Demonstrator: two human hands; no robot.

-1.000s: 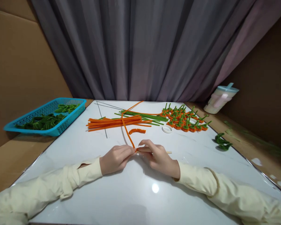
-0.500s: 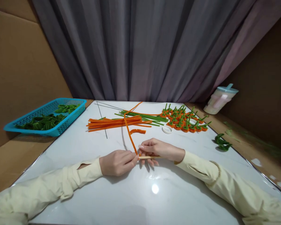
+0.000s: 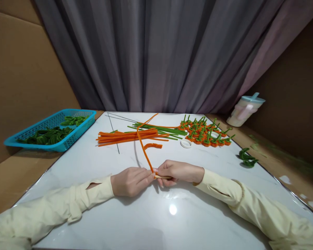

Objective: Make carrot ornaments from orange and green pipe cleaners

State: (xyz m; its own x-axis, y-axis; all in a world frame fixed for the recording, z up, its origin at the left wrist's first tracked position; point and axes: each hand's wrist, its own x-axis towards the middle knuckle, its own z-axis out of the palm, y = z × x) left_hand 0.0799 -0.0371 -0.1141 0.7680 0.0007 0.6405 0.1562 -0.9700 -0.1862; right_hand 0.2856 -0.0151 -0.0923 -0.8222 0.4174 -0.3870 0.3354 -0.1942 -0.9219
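My left hand [image 3: 131,181] is closed in a pinch on an orange pipe cleaner [image 3: 146,154] at the tip of a thin wooden stick [image 3: 160,176]. The pipe cleaner rises from my fingertips and leans away, bending near its far end. My right hand [image 3: 181,172] has its fingers closed around the stick, close against the left fingertips. Part of the stick is hidden in the right hand. Just beyond lies a short curled orange piece [image 3: 153,146]. Behind it, a bundle of orange pipe cleaners [image 3: 127,136] rests beside green pipe cleaners [image 3: 173,131].
Several orange-and-green pieces with upright stems [image 3: 205,133] stand at the back right, near a white ring [image 3: 186,143]. Green curled pieces [image 3: 247,158] lie at the right edge. A blue basket [image 3: 65,144] holds green pieces at left. A lidded cup [image 3: 246,110] stands far right.
My right hand has lowered slightly and its fingers have closed around the stick, beside the left fingertips. The left hand has barely moved.
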